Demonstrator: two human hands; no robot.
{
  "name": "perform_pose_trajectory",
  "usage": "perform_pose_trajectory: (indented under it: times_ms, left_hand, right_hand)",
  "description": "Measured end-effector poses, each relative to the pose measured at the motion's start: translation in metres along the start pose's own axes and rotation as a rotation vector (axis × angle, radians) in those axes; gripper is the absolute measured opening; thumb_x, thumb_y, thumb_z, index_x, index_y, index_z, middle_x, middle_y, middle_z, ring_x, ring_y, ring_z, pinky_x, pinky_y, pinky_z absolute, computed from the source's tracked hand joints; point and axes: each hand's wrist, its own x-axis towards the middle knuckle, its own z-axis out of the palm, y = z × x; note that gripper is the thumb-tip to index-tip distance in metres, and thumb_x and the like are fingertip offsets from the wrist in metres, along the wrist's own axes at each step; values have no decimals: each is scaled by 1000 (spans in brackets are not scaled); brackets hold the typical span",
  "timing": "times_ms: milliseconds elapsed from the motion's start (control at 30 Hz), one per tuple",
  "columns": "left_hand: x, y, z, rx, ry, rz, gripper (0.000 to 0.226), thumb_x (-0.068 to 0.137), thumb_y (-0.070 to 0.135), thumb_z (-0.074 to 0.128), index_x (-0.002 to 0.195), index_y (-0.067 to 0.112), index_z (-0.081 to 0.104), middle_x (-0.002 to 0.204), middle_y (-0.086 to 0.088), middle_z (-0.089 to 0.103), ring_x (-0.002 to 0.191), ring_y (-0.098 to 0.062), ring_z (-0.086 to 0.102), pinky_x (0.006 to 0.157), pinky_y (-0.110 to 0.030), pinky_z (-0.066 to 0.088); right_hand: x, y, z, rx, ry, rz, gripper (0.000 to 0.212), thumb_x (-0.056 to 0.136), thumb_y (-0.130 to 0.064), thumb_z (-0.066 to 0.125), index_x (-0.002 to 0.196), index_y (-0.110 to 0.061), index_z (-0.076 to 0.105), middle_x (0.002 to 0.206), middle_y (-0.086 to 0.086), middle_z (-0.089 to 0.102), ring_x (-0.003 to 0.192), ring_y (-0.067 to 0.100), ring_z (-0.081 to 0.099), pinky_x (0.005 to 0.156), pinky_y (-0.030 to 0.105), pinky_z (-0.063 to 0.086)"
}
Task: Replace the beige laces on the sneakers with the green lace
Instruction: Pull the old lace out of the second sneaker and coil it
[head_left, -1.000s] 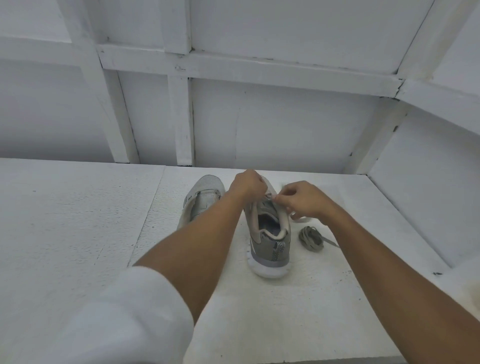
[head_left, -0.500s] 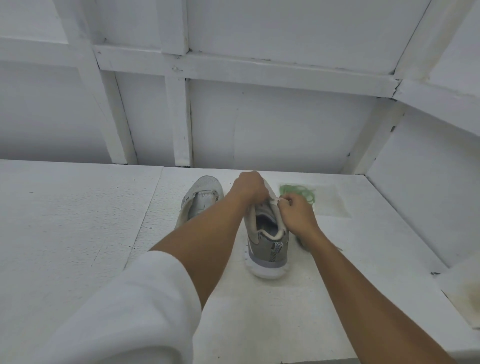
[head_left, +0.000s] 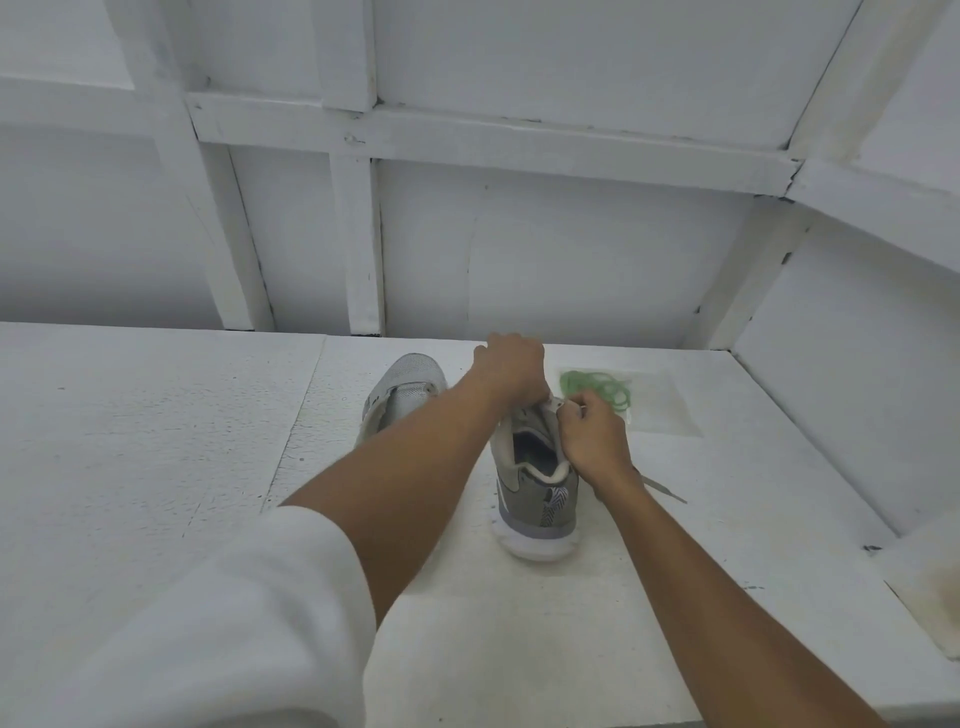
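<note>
White table (head_left: 156, 441): back edge meets a framed white wall (head_left: 571, 249); a side wall (head_left: 841, 405) closes it on the right. A seam (head_left: 304, 410) runs front to back, left of the shoes. Broad stretch of surface lies left of the seam; a narrower strip runs between shoes and side wall.

White sleeve (head_left: 234, 623) on the left arm, low left.

Near sneaker (head_left: 540, 499): grey, upright, heel toward the camera, roughly mid-table, well apart from the front edge. Far sneaker (head_left: 410, 395): paler, just beside it on the left, toe toward the back wall.

Clear bag (head_left: 670, 410): flat on the table, right of the near sneaker, near the back edge.

Left hand (head_left: 511, 364): fingers curled over the front of the near sneaker; fingertips hidden.

Right hand (head_left: 592, 441): thumb and fingers pinch a pale bit at the top of the near sneaker's tongue; lace or tongue, cannot tell.

Green lace (head_left: 597, 387): coiled in the bag, just behind the right hand.

Beige lace (head_left: 665, 488): one end showing on the table, right of the right wrist.
</note>
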Motion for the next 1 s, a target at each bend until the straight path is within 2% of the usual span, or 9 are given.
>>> perform_pose_trajectory:
  times_ms: [167, 300, 400, 533, 667, 733, 833, 900, 1000]
  left_hand:
    - [-2, -4, 17, 136, 3, 46, 29, 93, 28, 51, 117, 15, 61, 123, -9, 57, 118, -31, 44, 97, -41, 35]
    - [-5, -7, 12, 156, 43, 70, 28, 92, 34, 51, 111, 17, 63, 118, -4, 59, 115, -26, 48, 95, -40, 35]
    - [-4, -20, -14, 149, 200, -25, 29, 92, 26, 46, 115, 14, 59, 118, -7, 60, 112, -26, 52, 91, -38, 37]
    - [1, -50, -49, 135, 330, -215, 29, 92, 19, 45, 117, 9, 55, 115, -11, 58, 111, -30, 51, 89, -37, 36]
    - [1, -43, -47, -5, 236, -117, 48, 91, 26, 54, 133, 9, 38, 128, -14, 48, 114, -34, 49, 92, -42, 42]
    - [0, -29, -32, -67, 111, 17, 48, 89, 30, 56, 133, 14, 44, 130, -11, 52, 118, -31, 50, 96, -40, 44]
    - [-4, -13, -4, -111, -94, 121, 30, 87, 34, 59, 115, 23, 58, 120, -2, 60, 113, -26, 55, 93, -37, 48]
    - [-6, -10, 8, -88, -93, 129, 16, 89, 30, 58, 101, 22, 63, 115, -3, 61, 110, -26, 56, 93, -39, 47]
    - [-7, -11, 11, -53, -41, 122, 15, 92, 23, 56, 99, 17, 67, 111, -3, 63, 109, -25, 53, 91, -36, 37]
  right_hand:
    - [1, 0, 2, -14, 10, 6, 19, 95, -19, 42, 100, -10, 58, 91, 4, 61, 82, 21, 54, 70, 32, 41]
    - [0, 0, 2, -7, 15, -3, 18, 95, -18, 42, 98, -10, 57, 86, 3, 59, 78, 19, 53, 65, 32, 39]
    - [-2, 0, 1, 5, 23, -13, 16, 94, -17, 43, 96, -10, 57, 82, 0, 57, 73, 15, 51, 58, 27, 38]
    - [-3, 0, 2, 24, 24, 2, 16, 94, -17, 43, 97, -11, 57, 85, 1, 59, 75, 17, 53, 59, 28, 39]
    - [-3, 0, 2, 26, 26, -4, 16, 94, -17, 43, 96, -10, 57, 85, 2, 60, 75, 17, 53, 57, 24, 37]
    - [-3, 0, 2, 28, 29, -7, 16, 94, -17, 43, 97, -11, 58, 87, 3, 60, 77, 18, 53, 58, 27, 37]
    - [-2, 1, 2, 31, 34, 3, 15, 95, -18, 44, 99, -12, 57, 91, 4, 60, 82, 21, 55, 66, 31, 38]
    - [-3, 2, 3, 28, 37, -3, 15, 95, -18, 44, 99, -13, 57, 91, 4, 60, 83, 21, 54, 68, 30, 37]
    - [-2, 2, 3, 29, 42, 5, 16, 95, -18, 43, 98, -12, 58, 90, 4, 60, 82, 22, 54, 67, 30, 35]
